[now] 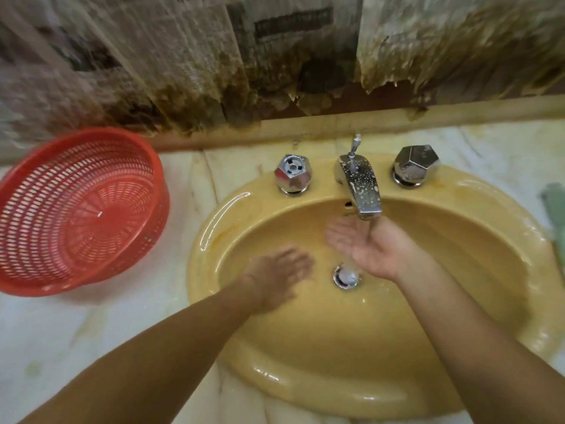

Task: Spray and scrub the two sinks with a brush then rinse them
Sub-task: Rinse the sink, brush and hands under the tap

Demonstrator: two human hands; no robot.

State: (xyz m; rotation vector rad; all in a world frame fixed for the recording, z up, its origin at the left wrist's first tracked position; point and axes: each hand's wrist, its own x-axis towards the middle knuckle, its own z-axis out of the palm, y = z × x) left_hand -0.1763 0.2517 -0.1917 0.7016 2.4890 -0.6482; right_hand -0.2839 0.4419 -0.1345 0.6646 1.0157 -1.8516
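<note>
Item: yellow sink (489, 301), oval basin set in a pale marbled counter (61, 332), wet and glossy along its rim. Right hand (363, 246): palm up, fingers relaxed and spread, cupped directly beneath the chrome faucet (360, 185), with a thin stream of water running over the palm and down toward the drain (347, 276), which lies just below and to the left of this hand. Left hand (278, 273): palm down, fingers straight and apart, flat against or just above the basin's left slope; motion blur prevents telling whether it touches. Neither hand holds anything. No brush or spray bottle is in view. Two faceted chrome knobs flank the faucet, the left knob (293, 175) beyond the left hand, the right knob (415, 166) beyond the right wrist. Red plastic colander (79, 209): on the counter, well left of the left hand. A green object at the far right edge is too cropped to identify. Judged step: rinsing this basin by hand. To do it well, the cupped right hand should throw caught water onto the upper walls and rim, where the stream cannot reach, while the flat left hand sweeps the residue downhill toward the drain, working all the way round. The faucet bears white specks, possibly cleaner, and would want a splash too. The second sink is not in view.
</note>
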